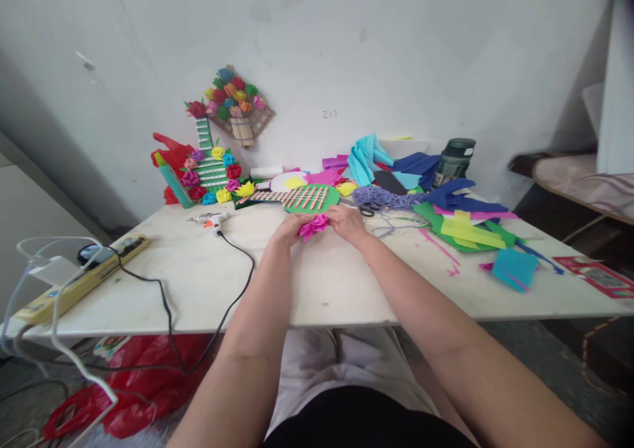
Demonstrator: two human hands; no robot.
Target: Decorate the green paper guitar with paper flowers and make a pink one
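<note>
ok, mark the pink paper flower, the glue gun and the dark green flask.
pink paper flower [314, 224]: head view, petals' centre.
glue gun [213, 220]: head view, body.
dark green flask [452, 164]: head view, side wall.

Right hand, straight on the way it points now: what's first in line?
The right hand points forward-left, so first comes the pink paper flower it holds with the left hand. Beyond that, probably the green disc with slats, though depth is unclear.

A home craft corner, this: a pale table strewn with coloured paper scraps, a corded glue gun, finished paper-flower pieces leaning on the bare wall, possibly a bed at right.
</note>
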